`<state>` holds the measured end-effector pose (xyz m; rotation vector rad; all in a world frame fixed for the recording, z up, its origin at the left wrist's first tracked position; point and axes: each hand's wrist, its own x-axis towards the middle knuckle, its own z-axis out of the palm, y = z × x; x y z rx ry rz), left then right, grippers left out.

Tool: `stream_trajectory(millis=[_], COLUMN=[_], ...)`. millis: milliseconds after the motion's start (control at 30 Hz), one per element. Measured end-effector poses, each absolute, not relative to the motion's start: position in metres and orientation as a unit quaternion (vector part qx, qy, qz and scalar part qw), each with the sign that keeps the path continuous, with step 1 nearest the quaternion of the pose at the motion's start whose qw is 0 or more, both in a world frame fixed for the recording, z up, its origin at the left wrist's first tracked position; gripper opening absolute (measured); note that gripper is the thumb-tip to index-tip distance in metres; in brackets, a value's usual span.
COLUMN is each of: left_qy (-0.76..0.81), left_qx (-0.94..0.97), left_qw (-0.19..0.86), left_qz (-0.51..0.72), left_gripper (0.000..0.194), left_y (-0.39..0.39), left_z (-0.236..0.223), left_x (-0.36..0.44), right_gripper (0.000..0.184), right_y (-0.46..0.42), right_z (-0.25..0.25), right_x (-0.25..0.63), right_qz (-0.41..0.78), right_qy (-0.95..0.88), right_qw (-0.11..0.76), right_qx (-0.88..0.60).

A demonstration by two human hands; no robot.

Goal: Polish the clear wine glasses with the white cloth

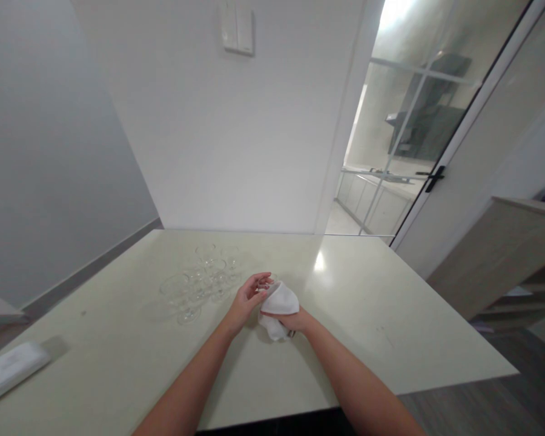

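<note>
My left hand [251, 295] is curled around a clear drinking glass [264, 282], gripping it near the rim. Over the right side of that glass lies a white cloth [281, 300], which my right hand [290, 320] holds from below. Most of the glass is hidden by the cloth and fingers. To the left, several clear stemmed glasses [191, 284] stand close together on the pale table [367, 315]. Their outlines overlap, so single glasses are hard to tell apart.
A white power strip [13, 369] lies at the table's left front. White wall meets the table's back edge. A glass-paned door [418, 121] is at the back right, and a wooden shelf unit [504, 260] stands beyond the table's right edge.
</note>
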<state>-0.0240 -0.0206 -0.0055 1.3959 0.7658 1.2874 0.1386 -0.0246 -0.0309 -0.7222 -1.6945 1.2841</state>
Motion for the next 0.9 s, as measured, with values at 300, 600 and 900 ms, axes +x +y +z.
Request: stream_trajectory(millis=[300, 600, 900], left_qy=[0.346, 0.319, 0.294], left_qx=[0.596, 0.555, 0.589], left_qw=[0.479, 0.546, 0.488], left_qz=[0.544, 0.540, 0.573], left_gripper=[0.059, 0.057, 0.057], left_y=[-0.0203, -0.0229, -0.0189], left_z=[-0.0106, -0.0087, -0.0147], left_x=[-0.0191, -0.0229, -0.0245], right_gripper=[0.054, 0.050, 0.050], right_y=[-0.0221, -0.0232, -0.0228], right_z=[-0.0388, -0.0375, -0.0384], right_x=[0.1393, 0.1430, 0.1442], right_qz=[0.486, 0.502, 0.506], right_qy=[-0.699, -0.688, -0.694], right_qw=[0.436, 0.427, 0.391], right_qx=[-0.292, -0.305, -0.331])
